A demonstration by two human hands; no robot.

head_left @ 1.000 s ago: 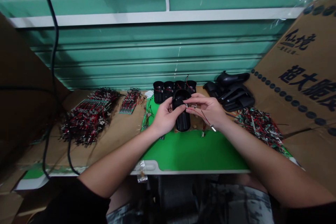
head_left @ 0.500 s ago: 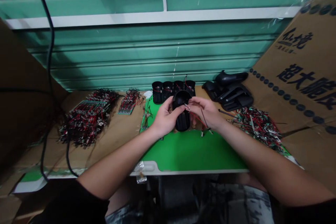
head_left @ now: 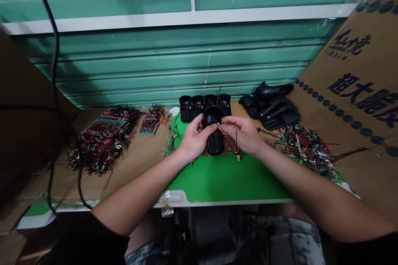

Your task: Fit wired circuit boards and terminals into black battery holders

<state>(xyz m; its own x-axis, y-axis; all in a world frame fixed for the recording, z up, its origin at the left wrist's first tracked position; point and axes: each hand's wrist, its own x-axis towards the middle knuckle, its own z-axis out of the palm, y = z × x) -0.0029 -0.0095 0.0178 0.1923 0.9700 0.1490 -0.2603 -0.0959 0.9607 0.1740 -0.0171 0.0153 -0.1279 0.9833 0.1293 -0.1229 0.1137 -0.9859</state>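
One blk housing (head_left: 215, 145) in L hand (head_left: 192, 140), fingers curled round side; R hand (head_left: 245, 136) fingers bunched at red wire (head_left: 221, 128), can't tell grip.

Nearer the person than the black housing (head_left: 214, 145), bare green mat (head_left: 230, 182) gives open room between the 2 forearms. Just beyond the housing, a row of 4 black cups (head_left: 199, 106) blocks the way, the green shutter (head_left: 155, 56) behind them. Left of it, the left hand (head_left: 193, 143) stands in the way; farther left, bare cardboard (head_left: 139, 161) leaves a lane. Right of it come the right hand (head_left: 244, 136), then black shells (head_left: 275, 112) and a wire heap (head_left: 306, 149).
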